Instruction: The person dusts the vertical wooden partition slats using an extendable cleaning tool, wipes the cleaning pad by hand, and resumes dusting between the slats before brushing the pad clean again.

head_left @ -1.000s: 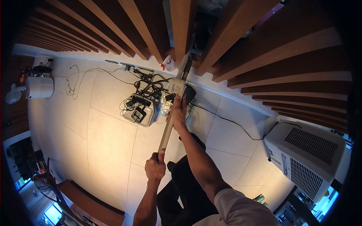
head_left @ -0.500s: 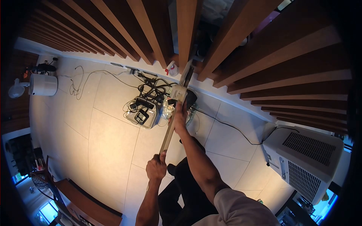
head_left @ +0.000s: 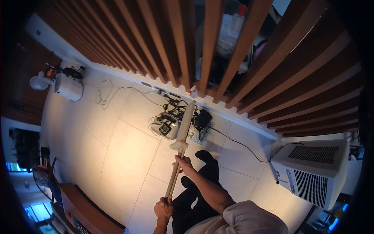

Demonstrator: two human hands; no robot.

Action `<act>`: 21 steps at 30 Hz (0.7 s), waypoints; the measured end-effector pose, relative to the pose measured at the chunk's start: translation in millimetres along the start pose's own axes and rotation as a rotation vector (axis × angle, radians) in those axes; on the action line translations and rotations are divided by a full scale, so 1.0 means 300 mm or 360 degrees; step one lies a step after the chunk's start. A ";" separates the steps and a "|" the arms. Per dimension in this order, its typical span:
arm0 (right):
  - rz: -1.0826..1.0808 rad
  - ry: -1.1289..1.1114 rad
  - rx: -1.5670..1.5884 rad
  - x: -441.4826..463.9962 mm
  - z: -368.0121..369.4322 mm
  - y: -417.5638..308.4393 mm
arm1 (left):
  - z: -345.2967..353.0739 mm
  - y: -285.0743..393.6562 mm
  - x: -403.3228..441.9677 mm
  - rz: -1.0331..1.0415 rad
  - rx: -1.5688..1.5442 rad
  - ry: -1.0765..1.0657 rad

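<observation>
A long-handled tool runs up the middle of the view, with a long, flat, pale head. A pale bracket joins that head to a tan handle of what look like two side-by-side rods. My left hand is wrapped round the lower end of the handle. Just below the bracket, my right hand is closed on the same handle. The head's tip points at the foot of the wooden slat wall, in front of tangled black cables on the floor.
A grey bin of adapters, a clear plastic bag and a black box lie beyond my feet. A red-and-white bottle stands by the slats. A white vented appliance is at right, its cord crossing the tiles.
The tool has come back toward me, its head out from the slats and now over the floor. Both hands moved down with it, keeping hold. The view has shifted.
</observation>
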State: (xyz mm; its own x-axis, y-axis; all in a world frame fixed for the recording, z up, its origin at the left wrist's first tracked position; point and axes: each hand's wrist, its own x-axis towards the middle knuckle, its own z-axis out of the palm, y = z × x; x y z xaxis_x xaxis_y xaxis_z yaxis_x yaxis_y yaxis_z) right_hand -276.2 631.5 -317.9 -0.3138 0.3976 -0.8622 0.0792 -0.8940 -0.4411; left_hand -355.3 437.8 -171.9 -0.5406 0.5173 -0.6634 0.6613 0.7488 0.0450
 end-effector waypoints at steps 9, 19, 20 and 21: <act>0.0162 -0.0770 0.0279 -0.461 0.182 0.183 | -0.041 -0.288 -0.306 -0.0098 -0.0385 0.0001; 0.0048 -0.0662 -0.1418 -0.980 -0.038 0.053 | 0.180 -0.381 -0.426 0.0212 -0.0401 0.0358; 0.0011 -0.0635 -0.1407 -1.006 -0.058 0.057 | 0.180 -0.389 -0.434 0.0255 -0.0350 0.0405; -0.0481 -0.0435 -0.1202 -1.033 -0.089 0.056 | 0.204 -0.410 -0.429 0.0285 -0.0287 0.0419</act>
State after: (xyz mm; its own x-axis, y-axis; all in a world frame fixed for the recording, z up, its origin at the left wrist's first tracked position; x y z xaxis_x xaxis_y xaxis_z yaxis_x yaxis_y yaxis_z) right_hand -152.5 498.7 -64.9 -0.6325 0.4460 -0.6333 0.5337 -0.3415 -0.7736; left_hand -335.1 253.8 -137.9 -0.5554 0.7183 -0.4190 0.6678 0.6855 0.2899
